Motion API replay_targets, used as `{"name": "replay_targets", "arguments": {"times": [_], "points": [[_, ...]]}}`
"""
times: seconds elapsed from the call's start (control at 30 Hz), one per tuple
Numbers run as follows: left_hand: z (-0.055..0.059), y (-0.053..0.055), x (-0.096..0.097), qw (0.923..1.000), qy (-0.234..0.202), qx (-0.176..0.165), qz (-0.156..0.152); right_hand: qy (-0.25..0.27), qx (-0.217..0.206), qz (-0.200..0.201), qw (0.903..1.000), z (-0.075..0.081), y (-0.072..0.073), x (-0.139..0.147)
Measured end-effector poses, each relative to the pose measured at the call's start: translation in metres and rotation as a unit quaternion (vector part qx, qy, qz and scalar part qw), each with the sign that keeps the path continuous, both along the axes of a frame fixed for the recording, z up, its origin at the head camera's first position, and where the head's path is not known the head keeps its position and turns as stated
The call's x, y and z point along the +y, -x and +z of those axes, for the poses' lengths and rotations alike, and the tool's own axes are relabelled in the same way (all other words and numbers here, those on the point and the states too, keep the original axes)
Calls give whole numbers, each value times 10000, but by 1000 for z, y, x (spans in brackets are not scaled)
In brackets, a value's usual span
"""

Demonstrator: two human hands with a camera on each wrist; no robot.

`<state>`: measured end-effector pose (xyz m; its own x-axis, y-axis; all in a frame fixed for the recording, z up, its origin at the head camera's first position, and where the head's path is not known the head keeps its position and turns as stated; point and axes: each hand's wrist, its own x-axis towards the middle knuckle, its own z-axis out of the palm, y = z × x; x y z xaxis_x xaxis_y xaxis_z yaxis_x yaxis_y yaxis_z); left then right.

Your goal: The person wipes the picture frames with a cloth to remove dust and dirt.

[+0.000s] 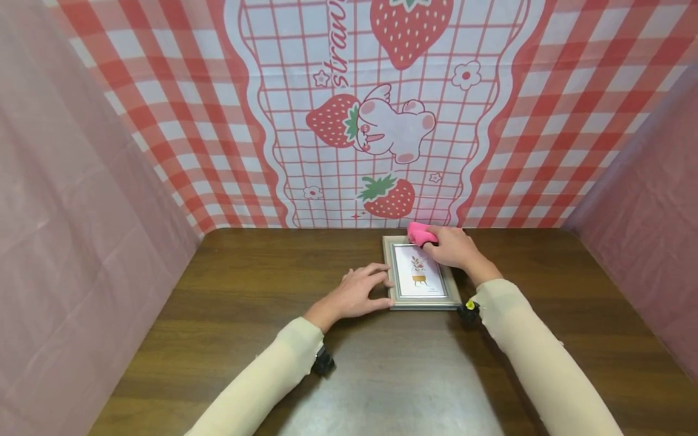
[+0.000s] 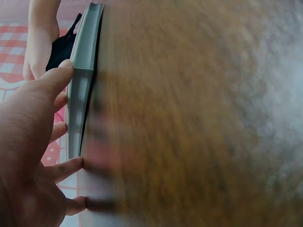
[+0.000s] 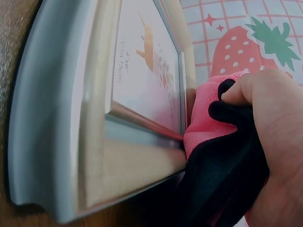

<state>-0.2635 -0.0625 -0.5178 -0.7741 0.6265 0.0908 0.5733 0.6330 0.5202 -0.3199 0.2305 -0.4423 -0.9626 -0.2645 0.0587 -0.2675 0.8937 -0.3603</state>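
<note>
A picture frame (image 1: 400, 301) with a silver-beige border lies flat on the wooden table, a plant print behind its front. Along its left side my left hand (image 1: 360, 292) rests with fingers spread, thumb and fingertips at the frame's edge; in the left wrist view two fingertips touch the tabletop. My right hand (image 1: 455, 247) grips a pink and black cloth (image 1: 420, 234) at the frame's far right corner. The right wrist view shows the bunched cloth (image 3: 206, 106) against the frame's border, its black side (image 3: 222, 165) hanging under my thumb.
The wooden table (image 1: 262, 272) ends at the back against a red checked curtain (image 1: 207, 121) with strawberries. Pink cloth walls (image 1: 98, 181) stand on both sides. A black wrist camera (image 1: 323, 362) sits under my left sleeve, another (image 1: 469, 312) under the right.
</note>
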Motion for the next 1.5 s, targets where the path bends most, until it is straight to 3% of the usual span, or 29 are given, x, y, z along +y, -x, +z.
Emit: {"name": "replay_targets", "arguments": {"times": [0.3,0.83,1.13,1.33,1.5], "points": [[4,-1,-1,10000,45,-66,2,-86,113,21,9999,-1,0,-8],[2,1,0,10000,32,-32,-15,-129,108,120,9998,1,2,-34],[-1,2,1,10000,44,37,-53,64,308,496,9983,-18,19,-52],[4,-1,1,10000,54,26,-60,113,161,561,9982,-3,7,-63],[6,-3,0,10000,70,-32,-44,85,126,629,9979,3,6,-62]]}}
